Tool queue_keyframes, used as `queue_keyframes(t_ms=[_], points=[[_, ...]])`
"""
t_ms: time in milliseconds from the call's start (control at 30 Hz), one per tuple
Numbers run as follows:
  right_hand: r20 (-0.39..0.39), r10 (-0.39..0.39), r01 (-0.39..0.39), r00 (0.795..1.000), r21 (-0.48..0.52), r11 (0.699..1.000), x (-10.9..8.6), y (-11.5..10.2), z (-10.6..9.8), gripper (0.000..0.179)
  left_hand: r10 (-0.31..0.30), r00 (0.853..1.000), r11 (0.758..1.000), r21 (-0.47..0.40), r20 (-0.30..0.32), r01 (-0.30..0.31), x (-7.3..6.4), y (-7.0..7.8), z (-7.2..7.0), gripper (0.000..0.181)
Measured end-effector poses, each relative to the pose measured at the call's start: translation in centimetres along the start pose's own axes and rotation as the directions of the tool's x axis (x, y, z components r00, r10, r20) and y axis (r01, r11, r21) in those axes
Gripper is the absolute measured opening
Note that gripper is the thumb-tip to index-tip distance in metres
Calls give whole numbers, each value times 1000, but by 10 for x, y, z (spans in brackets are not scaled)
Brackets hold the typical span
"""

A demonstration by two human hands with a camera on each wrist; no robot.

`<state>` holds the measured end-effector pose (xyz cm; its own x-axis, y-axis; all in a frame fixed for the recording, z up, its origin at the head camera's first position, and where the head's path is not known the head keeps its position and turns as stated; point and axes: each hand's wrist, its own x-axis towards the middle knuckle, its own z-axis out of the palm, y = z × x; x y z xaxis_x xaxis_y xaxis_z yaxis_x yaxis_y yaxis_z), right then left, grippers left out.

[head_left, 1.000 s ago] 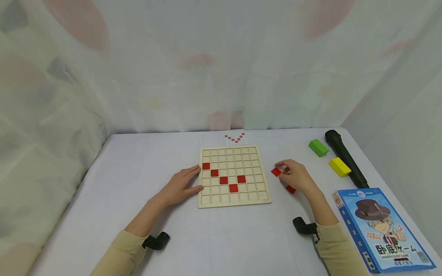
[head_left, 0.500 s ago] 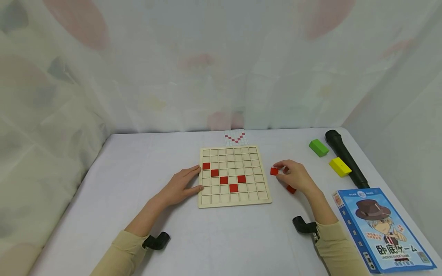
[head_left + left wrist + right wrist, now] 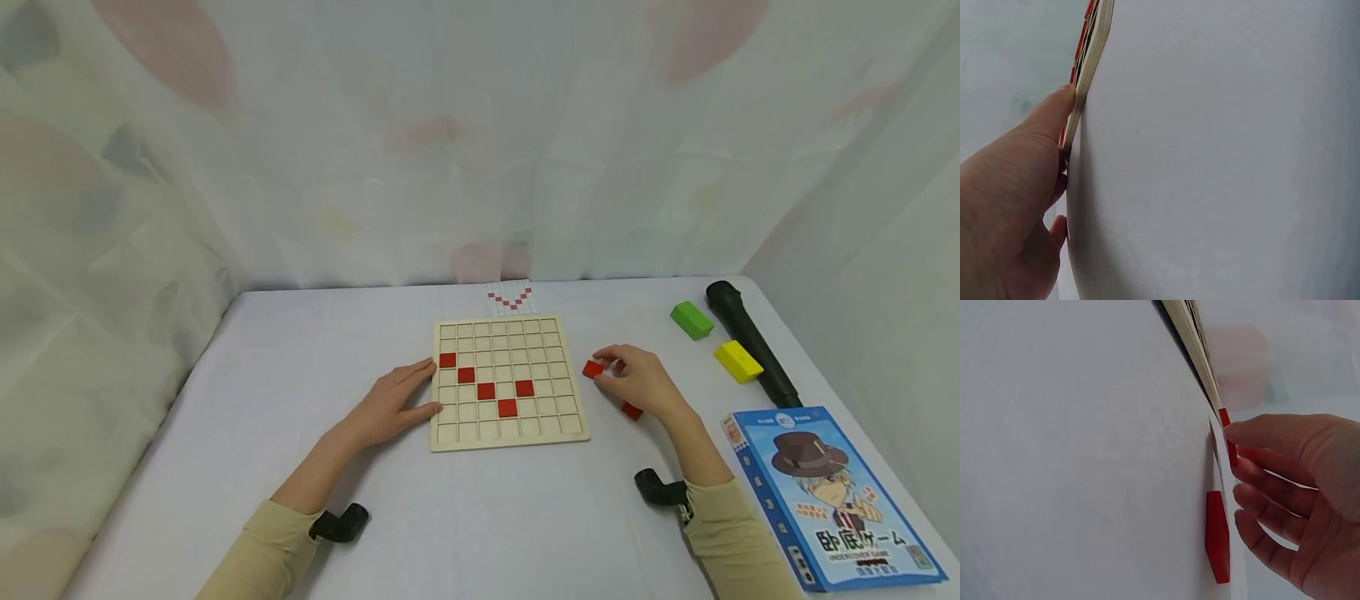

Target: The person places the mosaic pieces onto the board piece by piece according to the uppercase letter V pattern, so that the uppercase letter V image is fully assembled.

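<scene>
A pale wooden grid board lies mid-table, with several red square tiles set in its cells in a lopsided V. At its left edge rests my left hand, fingers extended; in the left wrist view the thumb lies against the board's side. Right of the board, my right hand pinches a red square tile between thumb and fingers. The right wrist view shows this tile edge-on at the fingertips. Another red piece lies on the cloth below that hand, partly hidden by it in the head view.
Behind the board lies a card printed with a red V of squares. To the right are a green block, a yellow block, a black microphone and a blue game box. Fabric walls border the white table.
The red tile in my right hand has turned and shifted slightly left and away, nearer the board. My left hand stays at the board's edge.
</scene>
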<state>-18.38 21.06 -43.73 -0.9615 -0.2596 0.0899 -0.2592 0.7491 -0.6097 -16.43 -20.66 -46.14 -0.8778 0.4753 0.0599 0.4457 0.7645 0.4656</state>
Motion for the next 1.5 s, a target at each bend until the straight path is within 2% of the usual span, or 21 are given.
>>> queue_keyframes(t_ms=[200, 467, 667, 800, 1000, 1500], points=[[-16, -28, 29, 999, 26, 999, 3, -11, 1, 34, -8, 1000, 1000, -4, 2, 8, 0, 0, -1, 75], [-49, -26, 31, 998, 101, 994, 9, -21, 4, 35, -18, 1000, 1000, -11, 10, 19, 0, 1, -1, 76], [-87, -58, 73, 994, 182, 981, 14, -30, 8, 37, -24, 1000, 1000, 3, 14, 24, 0, 3, -2, 75], [-47, -39, 50, 998, 261, 964, 19, -37, 14, 37, -30, 999, 1000, -2, 14, 30, -1, 3, -3, 75], [46, 0, -13, 999, 282, 959, 23, -42, 27, 36, -25, 1000, 1000, -15, 13, 26, -1, 4, -2, 75], [75, -86, 65, 993, 242, 968, 27, -43, 35, 25, -15, 1000, 1000, -12, 1, 15, -1, 3, -1, 75]])
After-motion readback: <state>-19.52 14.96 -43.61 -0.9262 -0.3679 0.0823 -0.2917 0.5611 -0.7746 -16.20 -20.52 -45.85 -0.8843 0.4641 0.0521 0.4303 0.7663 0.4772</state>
